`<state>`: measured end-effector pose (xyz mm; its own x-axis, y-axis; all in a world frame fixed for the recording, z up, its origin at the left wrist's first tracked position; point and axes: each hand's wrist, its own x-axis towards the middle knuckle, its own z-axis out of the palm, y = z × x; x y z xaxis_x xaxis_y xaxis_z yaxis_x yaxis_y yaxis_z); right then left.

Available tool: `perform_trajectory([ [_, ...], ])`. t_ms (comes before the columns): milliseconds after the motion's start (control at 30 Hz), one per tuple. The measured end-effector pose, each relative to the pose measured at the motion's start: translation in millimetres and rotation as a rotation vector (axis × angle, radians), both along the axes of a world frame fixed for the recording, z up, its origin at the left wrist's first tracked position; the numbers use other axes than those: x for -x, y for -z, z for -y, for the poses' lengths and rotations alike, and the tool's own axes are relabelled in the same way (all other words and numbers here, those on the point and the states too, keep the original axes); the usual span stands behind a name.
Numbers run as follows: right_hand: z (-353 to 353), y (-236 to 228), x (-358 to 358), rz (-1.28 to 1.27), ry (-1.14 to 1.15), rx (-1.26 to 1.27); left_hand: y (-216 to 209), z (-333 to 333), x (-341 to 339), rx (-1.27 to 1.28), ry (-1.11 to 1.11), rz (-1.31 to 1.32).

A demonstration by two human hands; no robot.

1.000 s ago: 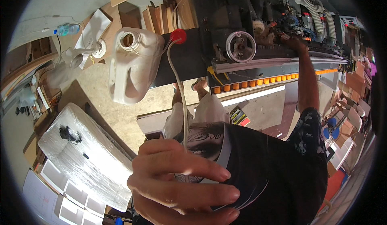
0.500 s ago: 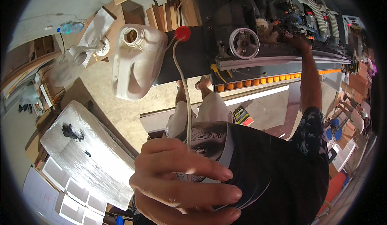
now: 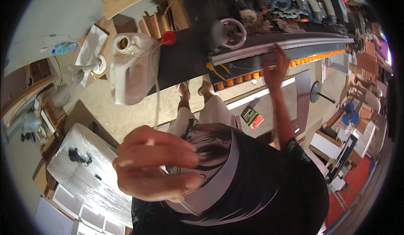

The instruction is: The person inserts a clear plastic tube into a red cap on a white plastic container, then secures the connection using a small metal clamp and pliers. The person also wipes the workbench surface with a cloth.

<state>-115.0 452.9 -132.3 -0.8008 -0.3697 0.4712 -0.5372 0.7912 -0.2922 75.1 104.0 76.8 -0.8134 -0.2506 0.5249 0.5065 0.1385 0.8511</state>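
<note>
My left hand (image 3: 155,163), large and close at the lower middle, has its fingers closed round a thin pale hose (image 3: 157,87). One end of the hose runs up to a red cap (image 3: 168,38); a short length sticks out below my fingers. Left of the cap stands a whitish plastic jug (image 3: 134,66) with its mouth uncovered. My right hand (image 3: 275,69), somewhat blurred, is over the front edge of a black machine (image 3: 248,62), by its metal rail (image 3: 286,43). Its fingers look stretched and apart, with nothing visible in them.
A handwheel (image 3: 232,34) and yellow-handled pliers (image 3: 218,70) are on the machine, above a row of orange rollers (image 3: 240,79). A plastic-wrapped block (image 3: 90,172) lies lower left. Wood pieces (image 3: 153,26) stand behind the jug. A stand fan (image 3: 349,114) is at right.
My right hand has drawn back from the machine's cluttered far part to its front edge. My left hand has shifted left, still holding the hose. The view has turned slightly.
</note>
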Motion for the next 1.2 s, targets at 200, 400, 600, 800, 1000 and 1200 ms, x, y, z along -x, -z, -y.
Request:
perform_trajectory([
  [200, 42.3, 12.7, -57.8, 0.119, 0.138, 0.227, -15.8, 8.2, -15.5, 0.094, 0.087, 0.15],
  [400, 45.4, 73.7, -77.1, 0.255, 0.106, -0.053, -5.2, -5.8, -34.2, -0.036, -0.055, 0.284],
  [600, 45.2, 70.1, -83.1, 0.26, 0.148, -0.124, 1.6, -3.3, -44.7, 0.04, -0.028, 0.381],
  [800, 80.3, -41.0, -124.9, 0.264, 0.043, 0.275, 6.6, -7.0, -39.4, -0.036, -0.015, 0.541],
  [1000, 144.4, -138.1, -174.0, 0.677, -0.16, 0.884, 19.5, -2.9, -17.9, 0.07, 0.147, 0.434],
  [1200, 172.6, -182.2, -182.5, 0.907, -0.392, 1.096, 17.2, 11.7, -17.4, 0.012, 0.303, 0.309],
])
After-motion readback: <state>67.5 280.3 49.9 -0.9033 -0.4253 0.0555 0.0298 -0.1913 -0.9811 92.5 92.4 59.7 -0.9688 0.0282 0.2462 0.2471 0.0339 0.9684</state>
